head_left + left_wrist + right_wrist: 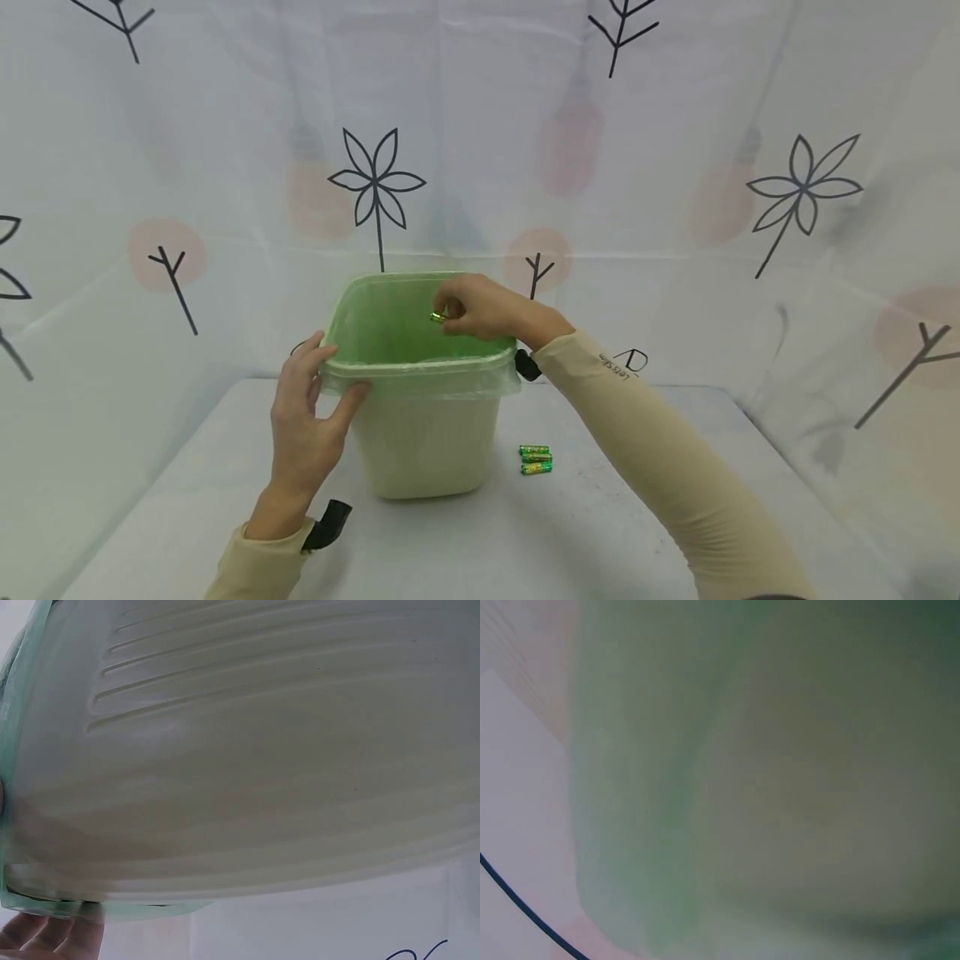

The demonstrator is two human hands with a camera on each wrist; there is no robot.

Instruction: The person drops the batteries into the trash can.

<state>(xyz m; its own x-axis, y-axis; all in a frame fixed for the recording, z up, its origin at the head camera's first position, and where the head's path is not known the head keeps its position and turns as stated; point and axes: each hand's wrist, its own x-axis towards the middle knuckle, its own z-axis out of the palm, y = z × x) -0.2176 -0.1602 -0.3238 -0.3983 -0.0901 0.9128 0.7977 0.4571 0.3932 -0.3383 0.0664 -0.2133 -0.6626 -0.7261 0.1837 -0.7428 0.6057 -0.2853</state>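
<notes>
A pale trash bin [427, 450] lined with a green bag [375, 321] stands upright on the table. My left hand [309, 417] holds the bin's left front corner, fingers along the rim and thumb against the front. Its fingertips [52, 934] show beside the bag's edge in the left wrist view. Over the bin's mouth, my right hand [487, 308] pinches a small green-and-gold battery [438, 317]. To the right of the bin, three similar batteries [536, 458] lie side by side. The right wrist view is blurred and mostly filled by green bag [630, 787]; no hand shows there.
The white-covered table [600, 533] extends around the bin. Behind it hangs a white cloth [480, 208] printed with flowers and twigs. Black wrist pieces show at the left wrist [327, 525] and by the right wrist [528, 365].
</notes>
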